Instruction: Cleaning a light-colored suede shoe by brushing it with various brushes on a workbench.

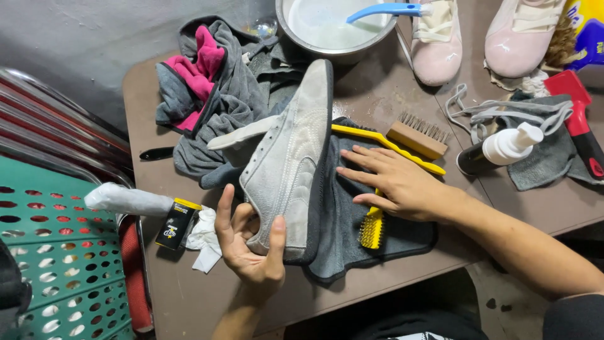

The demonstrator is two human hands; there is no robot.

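A grey suede sneaker [290, 157] lies on its side across a dark grey cloth [343, 226] on the brown table [189, 296]. My left hand [248, 242] grips the sneaker at its heel opening, thumb on the outside and fingers inside. My right hand [396, 182] rests flat on the cloth with fingers spread, lying over a yellow-handled brush [372, 228] whose yellow bristles stick out below the palm. A wooden brush [418, 134] lies bristles-up just behind that hand.
A metal bowl [333, 25] of cloudy water holds a blue-handled brush [384, 9]. Two pink shoes [516, 34] stand at the back right. Grey and pink rags [207, 82], a spray bottle [503, 148], a red-handled tool [576, 113], laces and a small black-and-yellow box [176, 221] surround the work spot.
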